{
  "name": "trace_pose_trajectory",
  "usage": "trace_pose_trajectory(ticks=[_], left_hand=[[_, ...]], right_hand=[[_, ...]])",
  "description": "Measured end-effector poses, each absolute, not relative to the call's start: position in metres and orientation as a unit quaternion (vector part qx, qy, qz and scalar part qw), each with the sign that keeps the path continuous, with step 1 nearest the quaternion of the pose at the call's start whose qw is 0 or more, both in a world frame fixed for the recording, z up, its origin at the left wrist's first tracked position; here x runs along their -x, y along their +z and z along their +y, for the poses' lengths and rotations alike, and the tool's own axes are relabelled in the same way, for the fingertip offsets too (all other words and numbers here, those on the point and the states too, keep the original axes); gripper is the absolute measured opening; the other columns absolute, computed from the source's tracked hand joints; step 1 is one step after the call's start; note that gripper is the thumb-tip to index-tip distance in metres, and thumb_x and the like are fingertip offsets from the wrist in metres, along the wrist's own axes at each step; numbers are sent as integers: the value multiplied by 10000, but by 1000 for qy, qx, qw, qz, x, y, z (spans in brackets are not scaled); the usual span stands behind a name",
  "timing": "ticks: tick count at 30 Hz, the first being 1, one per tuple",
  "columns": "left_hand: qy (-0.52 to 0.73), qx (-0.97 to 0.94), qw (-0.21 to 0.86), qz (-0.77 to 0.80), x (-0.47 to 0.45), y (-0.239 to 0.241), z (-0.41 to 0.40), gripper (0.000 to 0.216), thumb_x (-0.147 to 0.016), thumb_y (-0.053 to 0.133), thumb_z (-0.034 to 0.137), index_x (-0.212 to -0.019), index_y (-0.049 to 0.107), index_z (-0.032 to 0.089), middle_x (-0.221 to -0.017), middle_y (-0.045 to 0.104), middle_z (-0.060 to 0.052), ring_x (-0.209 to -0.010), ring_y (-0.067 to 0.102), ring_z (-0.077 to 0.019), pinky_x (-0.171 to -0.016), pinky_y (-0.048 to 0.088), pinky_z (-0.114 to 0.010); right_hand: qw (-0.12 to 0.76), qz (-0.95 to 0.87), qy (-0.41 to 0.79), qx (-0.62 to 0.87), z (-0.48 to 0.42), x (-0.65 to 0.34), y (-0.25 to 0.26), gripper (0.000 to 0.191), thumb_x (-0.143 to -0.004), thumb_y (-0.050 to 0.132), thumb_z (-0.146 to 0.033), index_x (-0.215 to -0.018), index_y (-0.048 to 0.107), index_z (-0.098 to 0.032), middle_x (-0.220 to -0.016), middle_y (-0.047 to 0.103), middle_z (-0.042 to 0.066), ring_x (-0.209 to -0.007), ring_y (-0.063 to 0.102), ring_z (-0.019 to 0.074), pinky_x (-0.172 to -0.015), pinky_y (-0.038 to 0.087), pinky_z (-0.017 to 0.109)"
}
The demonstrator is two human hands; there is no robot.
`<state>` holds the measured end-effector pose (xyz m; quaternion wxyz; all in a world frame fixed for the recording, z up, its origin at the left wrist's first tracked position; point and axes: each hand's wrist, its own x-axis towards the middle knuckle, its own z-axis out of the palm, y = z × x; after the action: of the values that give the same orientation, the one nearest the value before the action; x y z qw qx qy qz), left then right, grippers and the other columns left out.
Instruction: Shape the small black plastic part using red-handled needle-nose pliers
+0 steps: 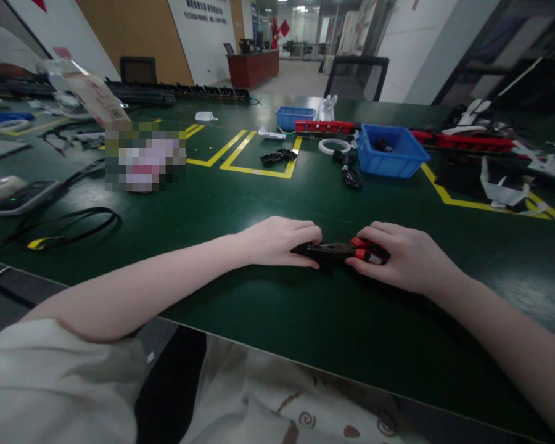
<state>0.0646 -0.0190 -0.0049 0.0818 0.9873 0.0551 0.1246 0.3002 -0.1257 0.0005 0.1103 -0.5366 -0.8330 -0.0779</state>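
A black plastic part with red pieces (340, 251) lies on the green table (268, 203) in front of me, held between both hands. My left hand (277, 242) rests palm down with its fingers curled over the part's black left end. My right hand (404, 256) grips the right end, where the red pieces show between its fingers. Both forearms lie on the table.
A blue bin (388, 150) stands beyond the hands, with loose black parts (279, 156) and a white ring (334, 146) nearby. A smaller blue bin (295, 117) and red strips (324, 126) sit further back. Black cables (69, 223) and a device (23, 196) lie left. Yellow lines mark the table.
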Motion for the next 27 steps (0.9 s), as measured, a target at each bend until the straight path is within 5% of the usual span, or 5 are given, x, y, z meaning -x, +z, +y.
trace_pose_trajectory(ticks=[8,27], left_hand=[[101,-988,117,17,-55,-1,-10,246,-890,514,258,-1108,517,144,-1156,625,-106,-987,627,-187,-768,496,-269],[113,-991,68,-10,-51,-2,-6,218,-918,511,288,-1055,577,132,-1276,574,-128,-992,638,-209,-802,558,-325]], right_hand=[[106,-830,-80,542,-124,-301,0,339,-829,511,-496,-843,606,-171,-768,621,63,-617,561,161,-500,399,258],[196,-807,-75,552,-134,-322,-11,298,-790,607,-460,-958,588,-214,-900,667,79,-739,639,217,-592,515,350]])
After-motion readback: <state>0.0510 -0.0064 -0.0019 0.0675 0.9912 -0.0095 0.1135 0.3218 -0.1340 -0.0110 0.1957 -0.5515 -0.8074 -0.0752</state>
